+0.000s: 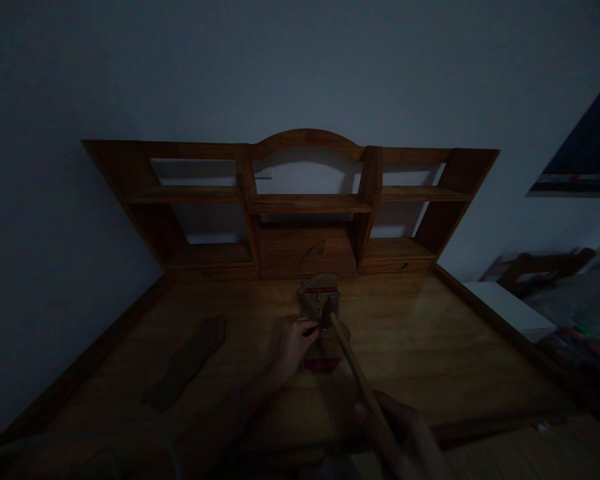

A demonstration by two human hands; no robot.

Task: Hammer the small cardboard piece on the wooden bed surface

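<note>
My right hand (405,430) is closed around the long wooden handle of a hammer (355,367). The hammer's dark head lies over a brown patterned piece with red bands (321,360), which could be cloth or cardboard; the dim light hides its kind. My left hand (296,343) rests at the left side of this piece, thumb and fingers pinched together close to the hammer's head. What sits between those fingertips is too small and dark to make out. A dark, long flat piece (185,363), perhaps cloth, lies on the table to the left.
The wooden desk (420,333) has raised side edges and a shelf unit (310,203) along its back, against the wall. On the right stand a white surface (510,307) and a wooden chair back (545,270). A pale curved cable-like strip (105,433) crosses the lower left.
</note>
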